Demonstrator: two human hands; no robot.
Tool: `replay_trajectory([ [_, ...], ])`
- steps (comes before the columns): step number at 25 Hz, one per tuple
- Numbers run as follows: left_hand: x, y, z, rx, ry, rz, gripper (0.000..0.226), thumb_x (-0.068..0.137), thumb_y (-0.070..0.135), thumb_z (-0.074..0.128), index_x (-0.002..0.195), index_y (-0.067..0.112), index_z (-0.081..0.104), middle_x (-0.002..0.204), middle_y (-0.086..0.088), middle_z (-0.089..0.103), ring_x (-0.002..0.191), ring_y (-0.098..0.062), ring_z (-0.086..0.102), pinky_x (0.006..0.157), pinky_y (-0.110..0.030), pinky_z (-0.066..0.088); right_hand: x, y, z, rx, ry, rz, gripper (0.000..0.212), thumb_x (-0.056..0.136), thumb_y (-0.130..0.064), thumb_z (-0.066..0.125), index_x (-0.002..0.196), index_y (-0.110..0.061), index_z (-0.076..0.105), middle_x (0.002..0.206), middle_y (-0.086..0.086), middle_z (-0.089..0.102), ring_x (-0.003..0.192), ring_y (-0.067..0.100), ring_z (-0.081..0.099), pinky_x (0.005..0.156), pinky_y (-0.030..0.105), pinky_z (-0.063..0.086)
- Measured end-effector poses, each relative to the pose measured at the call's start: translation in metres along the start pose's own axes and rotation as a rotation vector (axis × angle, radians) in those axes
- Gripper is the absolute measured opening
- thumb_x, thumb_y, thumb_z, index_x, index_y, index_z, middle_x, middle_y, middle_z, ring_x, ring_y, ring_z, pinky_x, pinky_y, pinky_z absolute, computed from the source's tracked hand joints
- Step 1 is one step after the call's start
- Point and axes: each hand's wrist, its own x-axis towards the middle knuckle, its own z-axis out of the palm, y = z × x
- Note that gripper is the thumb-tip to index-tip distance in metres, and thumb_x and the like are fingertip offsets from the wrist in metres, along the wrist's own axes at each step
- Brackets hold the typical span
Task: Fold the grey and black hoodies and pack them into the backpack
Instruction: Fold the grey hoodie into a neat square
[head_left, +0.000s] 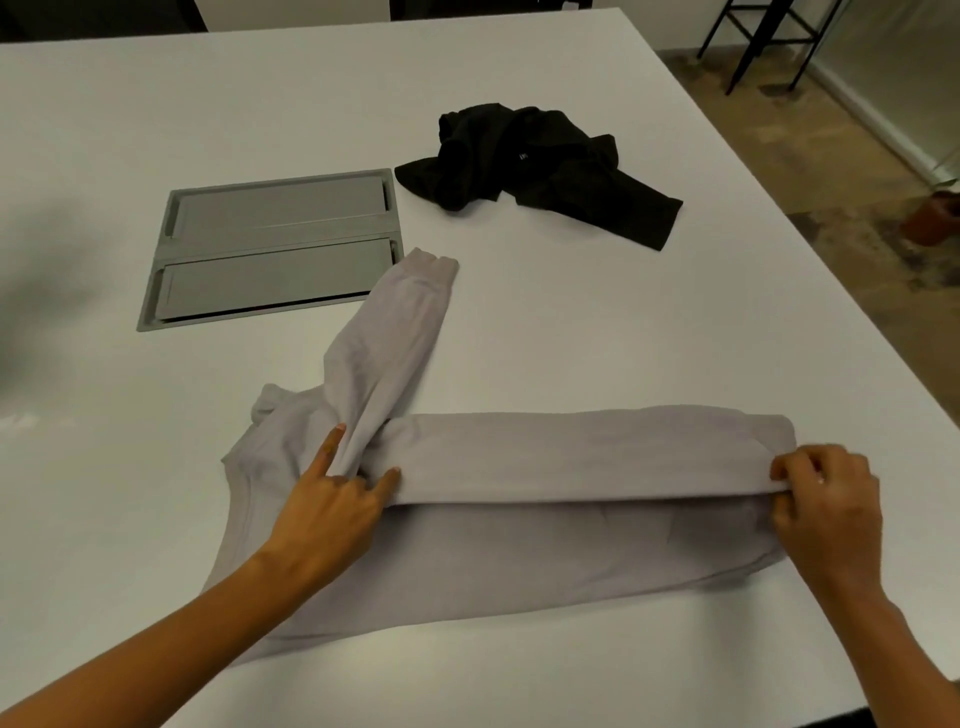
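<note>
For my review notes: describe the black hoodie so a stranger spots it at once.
On the large white table, look just right of the grey recessed metal panel, toward the far side. The crumpled black fabric hoodie lies there, dark, bunched and untouched, unlike the pale grey hoodie being folded nearer the camera.

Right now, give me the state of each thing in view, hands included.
grey hoodie, half folded, one sleeve sticking out
black hoodie, crumpled, not folded
left hand, pinches the grey hoodie's sleeve base
right hand, grips the grey hoodie's folded edge
table hatch, both lids flat
</note>
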Motion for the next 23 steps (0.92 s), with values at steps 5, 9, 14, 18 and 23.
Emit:
replay_trajectory([
  [5, -0.019, 0.017, 0.011, -0.007, -0.087, 0.028, 0.065, 0.043, 0.018, 0.095, 0.104, 0.006, 0.077, 0.047, -0.007, 0.06, 0.056, -0.033, 0.068, 0.116, -0.051, -0.002, -0.045, 0.004, 0.0, -0.081, -0.179, -0.008, 0.027, 0.06, 0.017, 0.065, 0.077, -0.003, 0.057, 0.087, 0.018, 0.052, 0.075, 0.036, 0.044, 0.065, 0.04, 0.031],
  [9, -0.016, 0.022, 0.003, -0.017, -0.158, -0.014, 0.069, 0.054, 0.046, 0.091, 0.112, 0.012, 0.074, 0.057, -0.006, 0.067, 0.079, -0.035, 0.072, 0.117, -0.05, 0.002, -0.044, -0.003, 0.004, -0.114, -0.394, 0.063, 0.04, 0.049, 0.02, 0.072, 0.073, -0.009, 0.058, 0.083, 0.012, 0.054, 0.072, 0.033, 0.045, 0.063, 0.038, 0.032],
  [14, 0.009, 0.035, -0.052, -0.092, -0.469, -0.114, 0.055, 0.097, 0.065, 0.029, 0.107, 0.026, 0.067, 0.1, 0.002, 0.071, 0.103, -0.017, 0.064, 0.121, -0.049, 0.015, 0.002, -0.012, -0.021, 0.005, -0.577, 0.295, 0.026, 0.081, 0.003, 0.06, 0.075, -0.023, 0.056, 0.08, 0.004, 0.059, 0.07, 0.024, 0.049, 0.066, 0.035, 0.039],
  [18, 0.052, 0.073, -0.045, -0.232, 0.047, -0.158, 0.032, 0.09, 0.038, 0.055, 0.064, 0.024, 0.067, 0.057, 0.0, 0.065, 0.052, -0.02, 0.063, 0.092, -0.049, 0.052, 0.045, -0.015, -0.002, 0.074, -0.325, 0.575, 0.027, 0.095, -0.024, 0.054, 0.113, -0.005, 0.062, 0.11, 0.024, 0.06, 0.102, 0.042, 0.051, 0.084, 0.051, 0.045],
  [23, 0.109, 0.137, 0.01, -0.404, -0.009, 0.073, 0.053, 0.097, 0.041, 0.036, 0.143, 0.018, 0.048, 0.149, -0.008, 0.047, 0.139, -0.025, 0.042, 0.111, -0.053, 0.037, 0.056, -0.005, 0.048, 0.14, -0.501, 0.888, 0.049, 0.096, -0.043, 0.052, 0.119, -0.001, 0.058, 0.121, 0.026, 0.058, 0.117, 0.043, 0.044, 0.096, 0.052, 0.036],
])
